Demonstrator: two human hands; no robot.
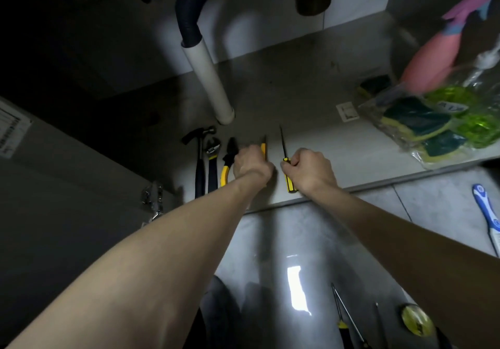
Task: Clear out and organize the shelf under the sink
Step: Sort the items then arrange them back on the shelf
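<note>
I see the shelf (pixel 311 97) under the sink as a pale grey board, dimly lit, with a white drain pipe (pixel 208 78) coming down onto it and a dark ribbed hose (pixel 186 10) curving into the top of that pipe.

Tools lie in a row near the shelf's front edge, handles toward me. From the left: a hammer (pixel 199 159) with a dark handle, a wrench (pixel 212 164) just beside it, then yellow-handled pliers (pixel 226 163) with black jaws. My left hand (pixel 250 163) has its fingers curled over a yellow-handled tool (pixel 263 148) next to the pliers; only its tip and a bit of handle show past the knuckles, so I can't tell what kind of tool it is.

My right hand (pixel 311 170) pinches a screwdriver (pixel 284 156) with a yellow-and-black striped handle and a thin dark shaft pointing toward the back of the shelf. It lies flat, well apart from the pliers.

At the right end of the shelf sits a clear plastic bag (pixel 433 121) of green and yellow sponges, with something pink (pixel 427 62), blurred, above it. On the tiled floor (pixel 297 240) in front are a blue-and-white brush (pixel 487 219), a long screwdriver (pixel 346 313) and a yellow tape measure (pixel 416 319).
</note>
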